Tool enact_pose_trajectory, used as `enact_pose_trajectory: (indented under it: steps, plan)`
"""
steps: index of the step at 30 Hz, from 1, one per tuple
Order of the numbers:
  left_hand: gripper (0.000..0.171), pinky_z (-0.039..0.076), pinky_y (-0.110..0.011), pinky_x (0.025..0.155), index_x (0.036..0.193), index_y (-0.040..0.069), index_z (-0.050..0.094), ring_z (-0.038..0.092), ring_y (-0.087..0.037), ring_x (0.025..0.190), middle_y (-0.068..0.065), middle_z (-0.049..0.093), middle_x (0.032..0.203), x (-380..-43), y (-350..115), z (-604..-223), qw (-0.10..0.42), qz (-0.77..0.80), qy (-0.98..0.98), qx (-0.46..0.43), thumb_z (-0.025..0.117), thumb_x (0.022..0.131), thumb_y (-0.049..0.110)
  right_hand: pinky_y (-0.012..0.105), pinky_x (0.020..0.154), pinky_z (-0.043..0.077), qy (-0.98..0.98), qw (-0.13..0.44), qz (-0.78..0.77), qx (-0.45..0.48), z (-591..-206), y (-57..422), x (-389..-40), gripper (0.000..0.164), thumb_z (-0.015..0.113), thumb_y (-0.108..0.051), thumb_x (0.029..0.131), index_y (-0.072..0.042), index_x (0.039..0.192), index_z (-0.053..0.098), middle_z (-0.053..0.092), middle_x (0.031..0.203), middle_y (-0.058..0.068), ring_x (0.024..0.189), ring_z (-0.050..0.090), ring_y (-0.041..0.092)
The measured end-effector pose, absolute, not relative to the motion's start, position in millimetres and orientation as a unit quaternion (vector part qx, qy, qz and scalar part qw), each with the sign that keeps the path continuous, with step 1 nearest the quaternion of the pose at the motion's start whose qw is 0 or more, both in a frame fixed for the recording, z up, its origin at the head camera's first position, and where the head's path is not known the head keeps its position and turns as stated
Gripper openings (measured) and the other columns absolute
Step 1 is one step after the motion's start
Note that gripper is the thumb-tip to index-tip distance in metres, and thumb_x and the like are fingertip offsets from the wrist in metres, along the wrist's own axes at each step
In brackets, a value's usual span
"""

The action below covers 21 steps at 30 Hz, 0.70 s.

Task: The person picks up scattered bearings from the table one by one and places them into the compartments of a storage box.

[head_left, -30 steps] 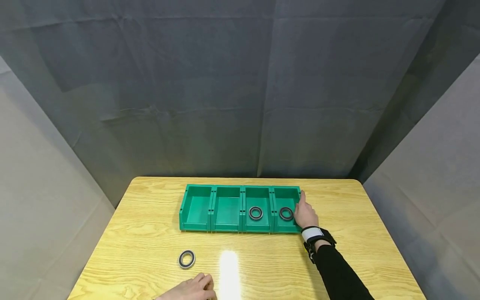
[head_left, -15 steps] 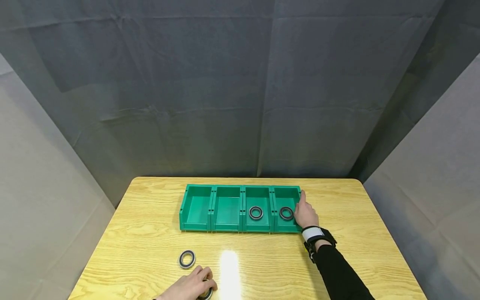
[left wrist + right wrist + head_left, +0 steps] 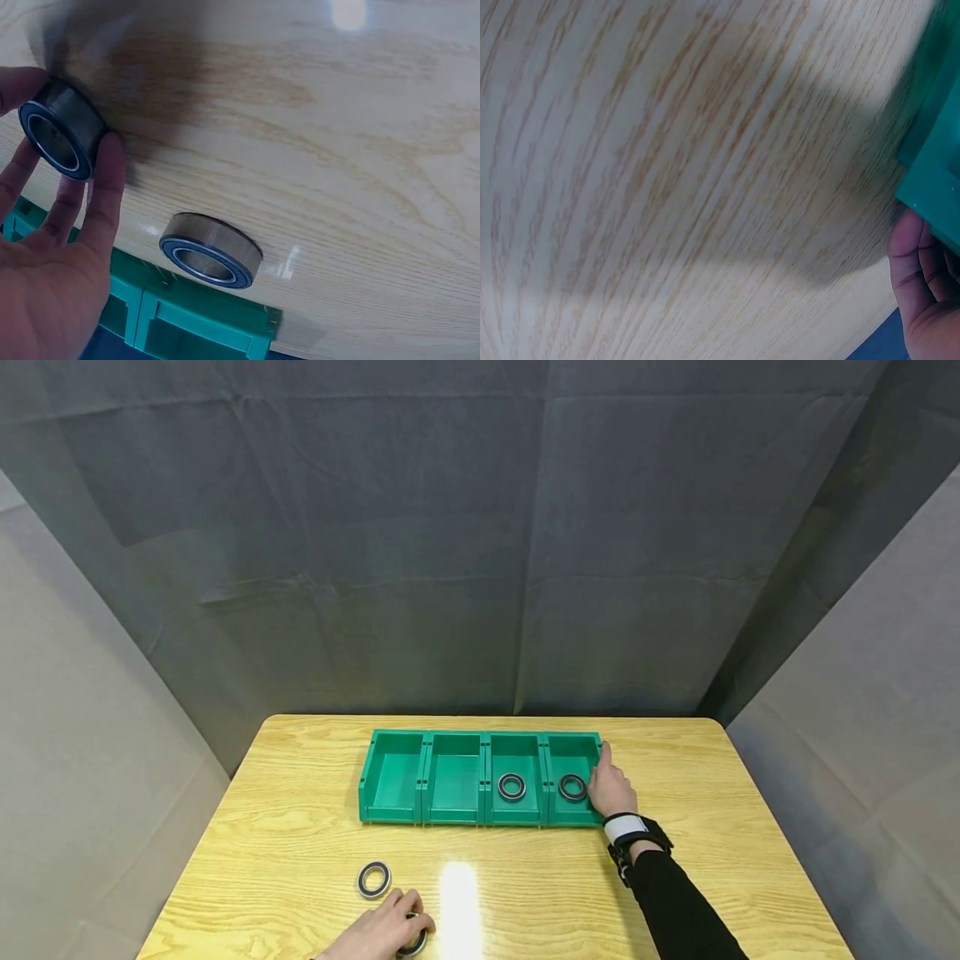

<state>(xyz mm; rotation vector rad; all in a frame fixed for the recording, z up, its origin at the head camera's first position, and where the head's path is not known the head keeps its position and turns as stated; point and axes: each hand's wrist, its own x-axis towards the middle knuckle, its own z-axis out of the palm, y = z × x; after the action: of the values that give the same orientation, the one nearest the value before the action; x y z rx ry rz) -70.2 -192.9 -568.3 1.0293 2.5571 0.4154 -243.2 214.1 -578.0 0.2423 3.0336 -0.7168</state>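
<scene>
We have a dark grey curtain (image 3: 405,552) filling the twelve o'clock side, with paler panels (image 3: 90,760) hanging at nine and three. Below it stretches the wood-grain table (image 3: 262,860), its far edge at twelve. Up towards that edge sit four green bins (image 3: 453,817), side by side in one row. In from five o'clock reaches a black sleeve (image 3: 678,902), and beyond it we pick out the right hand (image 3: 612,791) (a white and black strap (image 3: 625,828) circles that wrist). It touches the wall at the row's three o'clock end, index finger straight; the thumb is hidden from us, so we cannot tell whether it grips.

Down at seven we find the left hand (image 3: 375,931), and that one has a hold: thumb and fingers narrowed on a held bearing (image 3: 75,112). Whether that ring touches the tabletop, we cannot tell. Just off the hand's twelve o'clock, a loose bearing (image 3: 214,231) lies flat on the table. Counting the bins from nine o'clock, we see one black-faced bearing (image 3: 501,787) in the third and a matching bearing (image 3: 562,787) in the fourth, just beside the right hand.
</scene>
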Motion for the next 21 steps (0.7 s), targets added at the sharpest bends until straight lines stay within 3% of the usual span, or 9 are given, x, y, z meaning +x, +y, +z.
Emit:
enact_pose_trajectory:
  steps: [8,12,17,21]
  plan:
    - [0.029,0.035,-0.016,0.054,0.112,0.025,0.069,0.042,-0.011,0.084,0.002,0.055,0.107,-70.1,-191.2,-568.7,0.138,0.140,0.912,0.361,0.079,0.087,0.033,0.054,0.058,0.052,0.970,0.010,-0.230,0.077,-577.5,214.2,-243.4,0.056,0.045,-0.013,0.105,0.002,0.154,0.022,0.070,0.096,0.030,0.075,0.068,0.045]
    - [0.027,0.037,-0.018,0.056,0.112,0.022,0.068,0.044,-0.013,0.083,0.000,0.055,0.103,-71.8,-187.3,-568.1,0.120,0.145,0.917,0.351,0.077,0.087,0.028,0.053,0.058,0.051,0.970,0.010,-0.229,0.077,-578.7,214.8,-243.8,0.055,0.044,-0.014,0.106,0.002,0.154,0.022,0.070,0.094,0.029,0.074,0.068,0.044]
    - [0.031,0.037,-0.018,0.058,0.110,0.019,0.067,0.043,-0.013,0.081,-0.001,0.054,0.099,-75.6,-183.0,-565.5,0.059,0.142,0.919,0.363,0.077,0.080,0.020,0.052,0.056,0.051,0.971,0.009,-0.227,0.077,-578.9,215.2,-243.3,0.055,0.044,-0.013,0.105,0.003,0.154,0.022,0.070,0.093,0.029,0.072,0.068,0.043]
    - [0.034,0.039,-0.020,0.064,0.114,0.018,0.068,0.042,-0.013,0.083,-0.001,0.053,0.100,-81.5,-180.5,-560.1,0.052,0.133,0.923,0.357,0.078,0.081,0.020,0.052,0.056,0.051,0.971,0.007,-0.228,0.075,-579.1,215.1,-242.9,0.055,0.045,-0.013,0.105,0.002,0.153,0.022,0.070,0.094,0.029,0.073,0.068,0.044]
